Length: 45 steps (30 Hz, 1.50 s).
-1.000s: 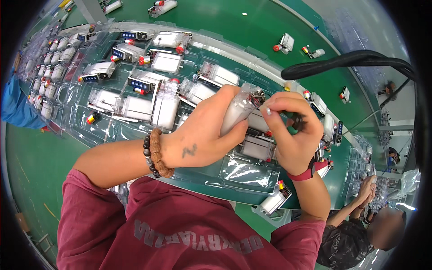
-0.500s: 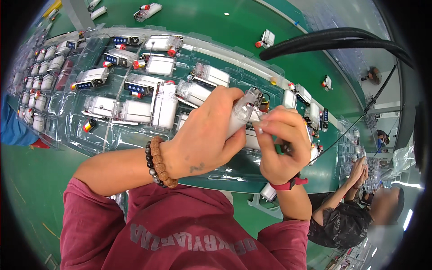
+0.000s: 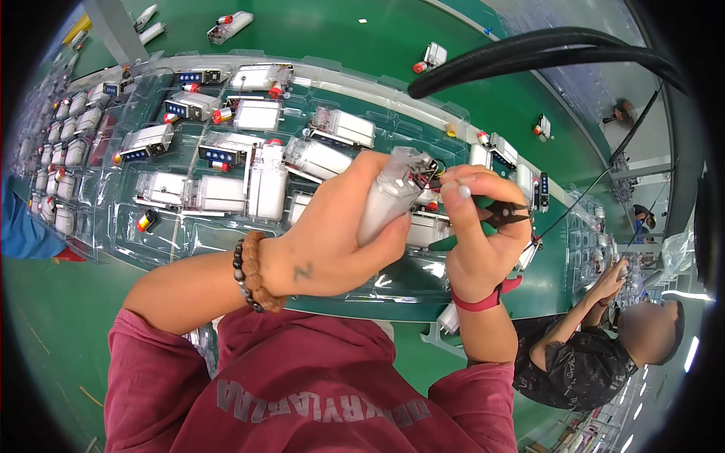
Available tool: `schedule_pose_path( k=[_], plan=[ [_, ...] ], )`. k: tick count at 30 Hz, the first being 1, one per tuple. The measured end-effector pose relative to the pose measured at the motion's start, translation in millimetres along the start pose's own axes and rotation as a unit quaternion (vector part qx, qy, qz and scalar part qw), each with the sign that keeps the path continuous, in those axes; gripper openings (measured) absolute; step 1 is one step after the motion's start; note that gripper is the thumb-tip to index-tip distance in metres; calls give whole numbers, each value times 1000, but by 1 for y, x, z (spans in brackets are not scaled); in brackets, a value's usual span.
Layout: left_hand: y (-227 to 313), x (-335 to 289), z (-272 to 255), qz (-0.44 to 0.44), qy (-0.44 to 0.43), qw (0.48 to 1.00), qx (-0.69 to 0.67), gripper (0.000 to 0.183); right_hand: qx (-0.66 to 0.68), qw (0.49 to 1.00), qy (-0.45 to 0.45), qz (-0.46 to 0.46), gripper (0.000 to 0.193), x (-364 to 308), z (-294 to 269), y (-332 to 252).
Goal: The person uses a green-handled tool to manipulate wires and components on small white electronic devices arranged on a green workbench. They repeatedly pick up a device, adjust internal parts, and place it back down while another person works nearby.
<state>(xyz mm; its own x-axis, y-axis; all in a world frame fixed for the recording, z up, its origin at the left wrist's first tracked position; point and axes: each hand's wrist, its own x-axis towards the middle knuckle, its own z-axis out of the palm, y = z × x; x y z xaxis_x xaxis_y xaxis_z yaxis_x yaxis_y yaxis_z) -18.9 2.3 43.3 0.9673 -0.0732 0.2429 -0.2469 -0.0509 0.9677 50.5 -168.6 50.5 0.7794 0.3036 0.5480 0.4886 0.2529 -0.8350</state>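
Note:
My left hand (image 3: 332,226) is wrapped round a white device with a clear plastic top (image 3: 399,172). It is tilted, its open end toward my right hand, showing small dark parts and thin red wires (image 3: 430,180). At that end the thumb and fingertips of my right hand (image 3: 483,253) are pinched together; whether a wire is between them is too small to tell. Tucked in the same hand is a pair of wire cutters (image 3: 504,214), dark jaws sticking out past the fingers and a green handle partly hidden. Similar white devices (image 3: 269,181) lie just beyond my left hand.
Clear plastic trays (image 3: 189,234) hold several white units with circuit boards and red-capped cylinders (image 3: 147,220). Thick black cables (image 3: 544,57) hang over the upper right. More units lie on the green bench (image 3: 325,30). A co-worker in a dark patterned shirt (image 3: 578,374) sits at the right.
My right hand has turned and shifted slightly right, so the cutters' jaws now show. The device has tipped, exposing its open end and wires more.

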Motion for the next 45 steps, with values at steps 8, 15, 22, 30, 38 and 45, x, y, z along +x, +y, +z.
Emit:
schedule_pose_path(
  k=[8,15,22,30,38,45],
  plan=[
    [5,-4,4,-92,-50,969,-225,38,-4,998,-49,-50,18,-3,-13,4],
    [2,-6,4,-82,-66,973,-206,40,8,997,-53,-54,18,-6,-18,9],
    [3,0,1,-65,-74,968,-230,40,-41,996,-46,-70,18,-9,-25,5],
    [4,3,-2,-74,-114,962,-238,48,-29,998,-44,-16,20,-11,-26,0],
    [0,1,4,-70,-49,973,-212,46,-42,992,-84,83,35,-8,-21,-11],
    [-14,11,-2,49,8,997,66,64,-7,991,0,134,29,7,-52,-26]
  ],
)
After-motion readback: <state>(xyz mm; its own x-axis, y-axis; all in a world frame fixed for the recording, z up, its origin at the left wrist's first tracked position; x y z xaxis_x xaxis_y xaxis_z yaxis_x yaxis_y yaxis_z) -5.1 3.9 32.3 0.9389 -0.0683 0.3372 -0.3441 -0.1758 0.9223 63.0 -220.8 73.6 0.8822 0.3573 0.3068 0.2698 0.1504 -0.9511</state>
